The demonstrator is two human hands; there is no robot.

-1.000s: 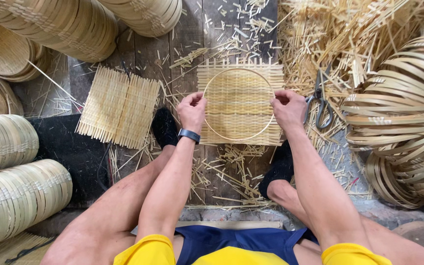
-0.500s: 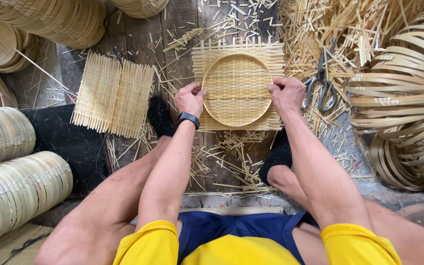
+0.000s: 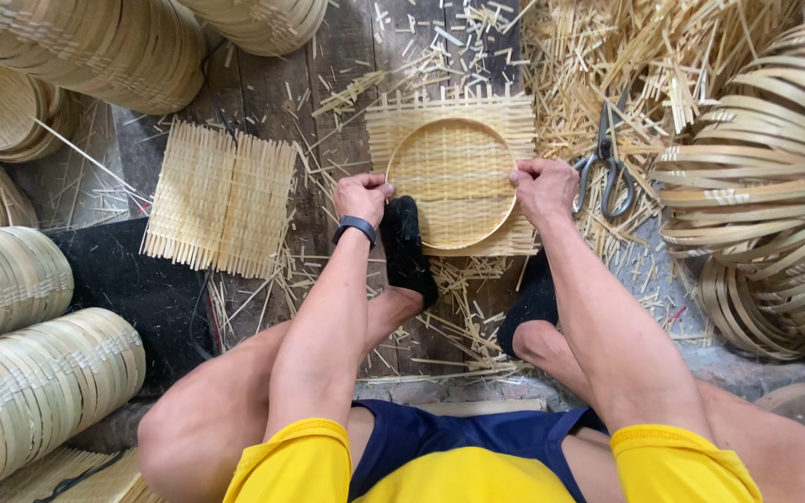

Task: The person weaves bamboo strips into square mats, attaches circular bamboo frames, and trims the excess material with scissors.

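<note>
A square woven bamboo mat (image 3: pixel 496 116) lies on the wooden floor with a round bamboo hoop (image 3: pixel 454 182) pressed into it, dishing the weave into a shallow bowl. My left hand (image 3: pixel 361 197), with a dark watch on its wrist, grips the hoop's left rim. My right hand (image 3: pixel 542 187) grips the right rim. My left foot in a black sock (image 3: pixel 406 247) rests against the mat's near left edge; the right sock (image 3: pixel 528 303) sits just below the mat.
A second flat woven mat (image 3: pixel 221 197) lies to the left. Scissors (image 3: pixel 605 163) rest on straw scraps to the right. Bamboo hoops (image 3: pixel 766 177) pile up at right. Stacks of finished baskets (image 3: pixel 20 354) stand left and at top.
The hoop has sunk into the mat, forming a bowl shape. My left foot has come up against the mat's edge. Both hands stay on the rim.
</note>
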